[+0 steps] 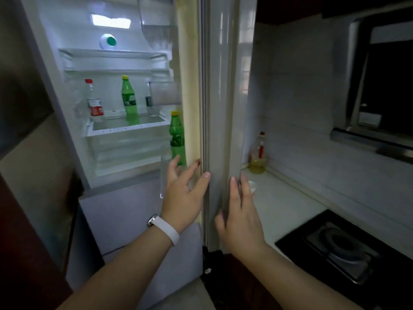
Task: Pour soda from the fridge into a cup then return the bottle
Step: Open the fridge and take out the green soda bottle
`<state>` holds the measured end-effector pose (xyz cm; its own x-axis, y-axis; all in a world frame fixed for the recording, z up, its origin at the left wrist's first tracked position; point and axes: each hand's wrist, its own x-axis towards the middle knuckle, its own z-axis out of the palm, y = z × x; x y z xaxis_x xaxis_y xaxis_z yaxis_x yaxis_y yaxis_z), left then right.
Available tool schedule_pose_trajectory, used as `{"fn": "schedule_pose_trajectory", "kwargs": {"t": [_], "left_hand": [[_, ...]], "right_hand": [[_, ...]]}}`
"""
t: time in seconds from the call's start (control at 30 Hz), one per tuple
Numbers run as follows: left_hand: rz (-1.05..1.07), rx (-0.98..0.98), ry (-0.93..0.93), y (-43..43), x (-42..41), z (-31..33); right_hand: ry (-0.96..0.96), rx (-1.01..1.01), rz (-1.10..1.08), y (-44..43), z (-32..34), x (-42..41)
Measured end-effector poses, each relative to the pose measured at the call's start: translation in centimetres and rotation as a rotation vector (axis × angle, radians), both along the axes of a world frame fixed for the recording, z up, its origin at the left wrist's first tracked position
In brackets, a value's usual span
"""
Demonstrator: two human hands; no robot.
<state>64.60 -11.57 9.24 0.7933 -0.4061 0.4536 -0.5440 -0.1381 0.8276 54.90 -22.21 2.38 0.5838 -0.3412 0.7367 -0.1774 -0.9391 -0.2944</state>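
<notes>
1. With the fridge [125, 90] open, both hands rest on the door [223, 108] edge: left hand [183, 193] on the inner face, fingers spread, holding nothing; right hand [241, 218] flat on the outer face, fingers loosely together.
2. One soda bottle [177, 137] stands in the door rack, just above the left hand.
3. A second green bottle [129, 99] stands on the shelf, up and left of both hands.
4. The cup [252, 186] sits on the worktop [286, 204], just beyond the right fingertips.
</notes>
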Motion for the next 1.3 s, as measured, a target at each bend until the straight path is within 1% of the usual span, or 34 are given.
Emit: {"fn": "schedule_pose_trajectory", "kwargs": {"t": [0.13, 0.27, 0.4, 0.6, 0.73, 1.0, 1.3], "left_hand": [[-0.121, 0.014, 0.008, -2.0, -1.4, 0.2], [-0.173, 0.027, -0.009, -4.1, -1.8, 0.3], [-0.193, 0.007, -0.028, -6.9, -2.4, 0.0], [-0.183, -0.033, -0.038, -11.5, -3.6, -0.6], [-0.157, -0.046, -0.019, -14.9, -4.2, -0.6], [-0.099, -0.175, 0.03, -21.9, -5.9, -0.8], [-0.1, -0.164, 0.018, -26.8, -6.0, -1.1]], "right_hand": [[0.025, 0.045, -0.046, -1.0, -0.5, -1.5], [0.014, 0.118, -0.085, -3.1, -0.6, -1.9], [-0.008, 0.207, -0.068, -6.0, -0.5, -2.3], [-0.009, 0.302, -0.068, -10.9, -0.4, -2.9], [-0.041, 0.323, -0.079, -14.1, -0.9, -3.1], [-0.006, 0.375, -0.035, -21.1, -1.0, -3.1], [-0.004, 0.437, 0.034, -26.2, -0.3, -3.1]]}}
